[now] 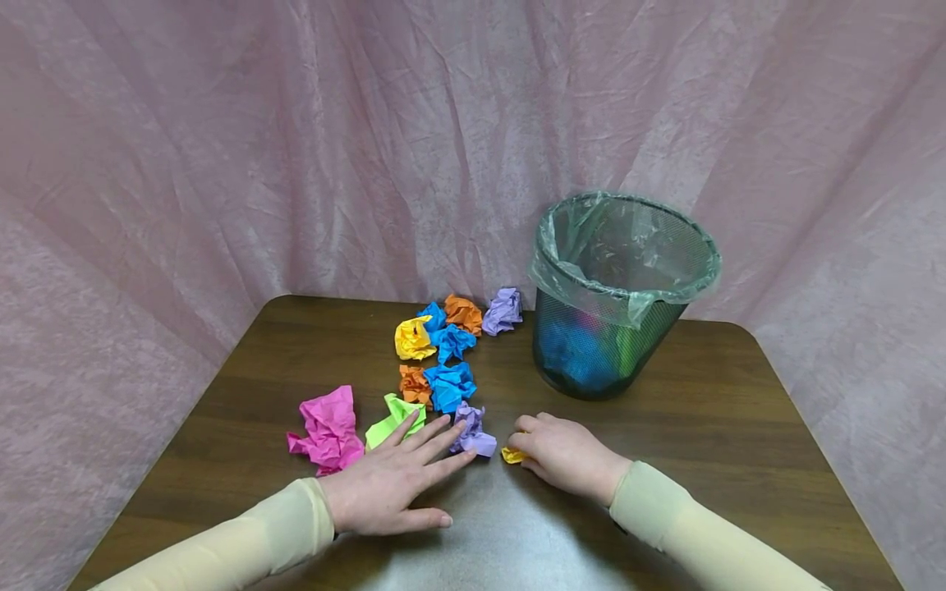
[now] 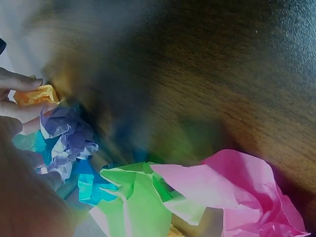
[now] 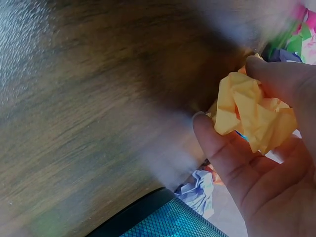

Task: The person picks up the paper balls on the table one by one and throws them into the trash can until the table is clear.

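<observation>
My right hand (image 1: 550,447) curls round a small yellow paper ball (image 1: 512,455) on the brown table (image 1: 702,427); the right wrist view shows its fingers (image 3: 222,148) pinching that ball (image 3: 252,113). My left hand (image 1: 399,484) lies flat with straight fingers, the tips touching a purple paper ball (image 1: 473,433) and a green one (image 1: 395,419). In the left wrist view the purple ball (image 2: 69,138), the green ball (image 2: 138,202) and a pink ball (image 2: 242,192) lie close together. A mesh bin (image 1: 617,295) with a clear liner stands behind the right hand.
Several more crumpled balls lie in a row toward the back: pink (image 1: 328,427), orange (image 1: 415,384), blue (image 1: 451,386), yellow (image 1: 414,338), another orange (image 1: 464,313) and purple (image 1: 504,310). Coloured paper shows inside the bin. A pink curtain (image 1: 296,148) hangs behind.
</observation>
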Tool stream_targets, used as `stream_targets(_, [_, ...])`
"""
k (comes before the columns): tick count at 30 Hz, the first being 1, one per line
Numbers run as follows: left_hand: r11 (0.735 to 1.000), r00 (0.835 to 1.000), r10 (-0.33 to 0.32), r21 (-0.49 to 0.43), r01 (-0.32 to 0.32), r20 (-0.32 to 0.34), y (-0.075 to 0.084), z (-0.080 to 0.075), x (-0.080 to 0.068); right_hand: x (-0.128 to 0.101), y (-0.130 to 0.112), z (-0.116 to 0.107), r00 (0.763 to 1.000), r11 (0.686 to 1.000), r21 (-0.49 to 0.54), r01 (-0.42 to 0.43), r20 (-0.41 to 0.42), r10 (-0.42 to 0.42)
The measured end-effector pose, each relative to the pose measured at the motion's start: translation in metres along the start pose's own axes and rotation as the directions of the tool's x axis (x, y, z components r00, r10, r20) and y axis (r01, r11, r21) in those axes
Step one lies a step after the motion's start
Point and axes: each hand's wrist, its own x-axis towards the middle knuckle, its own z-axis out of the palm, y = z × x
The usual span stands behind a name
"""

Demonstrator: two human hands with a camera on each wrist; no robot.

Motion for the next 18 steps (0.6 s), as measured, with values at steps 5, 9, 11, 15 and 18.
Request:
stream_targets(5, [1.000, 1.000, -0.006, -0.016, 0.006, 0.011, 0.000, 0.001, 0.000, 0.000, -0.002, -0.001, 1.000, 1.000, -0.006, -0.001, -0.014, 0.000])
stream_targets(9, [1.000, 1.000, -0.008, -0.027, 0.008, 0.015, -0.001, 0.002, 0.000, -0.001, -0.002, -0.002, 1.000, 1.000, -0.003, -0.004, -0.017, 0.004])
stream_targets(11, [1.000, 1.000, -0.006, -0.027, 0.006, 0.011, -0.001, 0.002, 0.000, -0.001, -0.002, -0.003, 1.000, 1.000, -0.002, -0.006, -0.021, 0.006])
stream_targets(15, [1.000, 1.000, 0.001, -0.012, -0.001, -0.006, -0.001, 0.002, -0.001, -0.001, -0.001, -0.008, 0.999, 1.000, 0.001, -0.010, -0.035, 0.010])
stream_targets(18, [1.000, 1.000, 0.003, 0.008, -0.003, -0.013, -0.001, 0.002, -0.002, -0.001, -0.001, -0.014, 0.999, 1.000, -0.003, -0.013, -0.045, 0.013])
